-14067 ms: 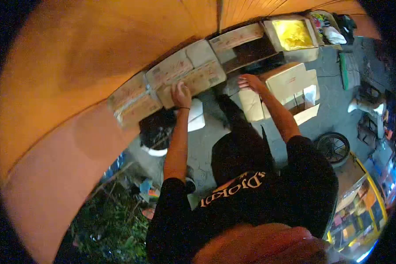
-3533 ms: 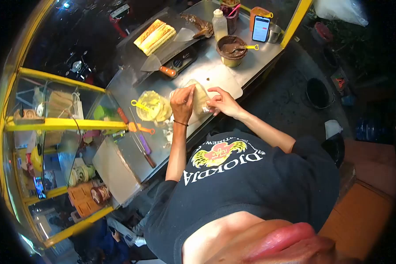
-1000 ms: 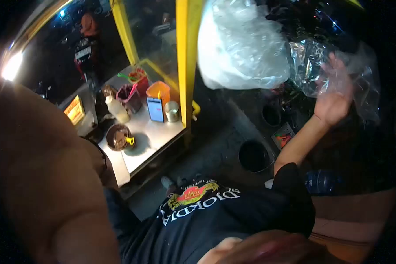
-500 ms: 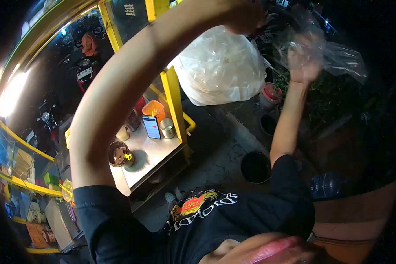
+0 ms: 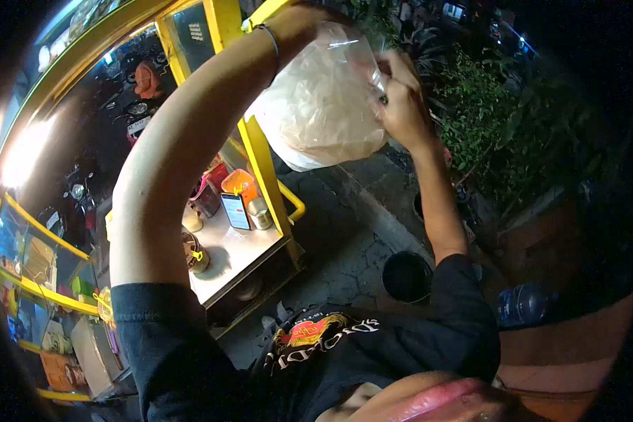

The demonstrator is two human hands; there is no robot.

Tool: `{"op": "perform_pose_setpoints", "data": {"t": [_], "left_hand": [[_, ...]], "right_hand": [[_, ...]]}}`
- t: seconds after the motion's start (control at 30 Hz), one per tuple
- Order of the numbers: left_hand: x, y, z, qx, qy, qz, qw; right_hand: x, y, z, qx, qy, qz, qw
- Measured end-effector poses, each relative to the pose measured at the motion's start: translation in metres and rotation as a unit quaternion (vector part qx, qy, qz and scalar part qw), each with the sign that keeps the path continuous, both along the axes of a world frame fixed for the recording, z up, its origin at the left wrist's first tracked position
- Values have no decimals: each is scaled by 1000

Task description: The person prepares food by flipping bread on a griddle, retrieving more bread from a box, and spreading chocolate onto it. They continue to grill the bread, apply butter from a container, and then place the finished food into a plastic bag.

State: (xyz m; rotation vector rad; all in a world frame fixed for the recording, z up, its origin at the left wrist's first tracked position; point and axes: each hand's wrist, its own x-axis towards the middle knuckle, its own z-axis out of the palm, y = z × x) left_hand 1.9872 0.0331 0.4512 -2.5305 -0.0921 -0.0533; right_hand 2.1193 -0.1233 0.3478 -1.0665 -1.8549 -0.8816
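Clear bag (image 5: pixel 348 53), likely light, slippery, best pinched by its edge, is overlapping the far white bag (image 5: pixel 309 116). Right hand (image 5: pixel 406 102) is pinching it; left hand (image 5: pixel 315 21) is showing too dimly to tell.

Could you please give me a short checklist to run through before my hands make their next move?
1. Right hand on the clear plastic bag: ok, its fingers appear closed on the edge.
2. Left hand grip: cannot tell, its fingers are hidden near the top of the picture.
3. Clear plastic bag's mouth open: cannot tell, the film is too transparent.
4. Large white bag secured: cannot tell, its top is hidden.
5. Phone standing on the counter: ok.
6. Whole counter in view: not ok, the left arm blocks part of it.
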Motion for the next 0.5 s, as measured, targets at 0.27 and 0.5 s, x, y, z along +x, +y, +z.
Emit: {"op": "perform_pose_setpoints", "data": {"t": [0.27, 0.5], "left_hand": [[6, 6, -7, -29, -7, -9, 1000], [19, 24, -14, -20, -10, -37, 999]], "right_hand": [[19, 54, -10, -72, -107, 24, 991], [-15, 96, 9, -275, -314, -235, 878]]}}
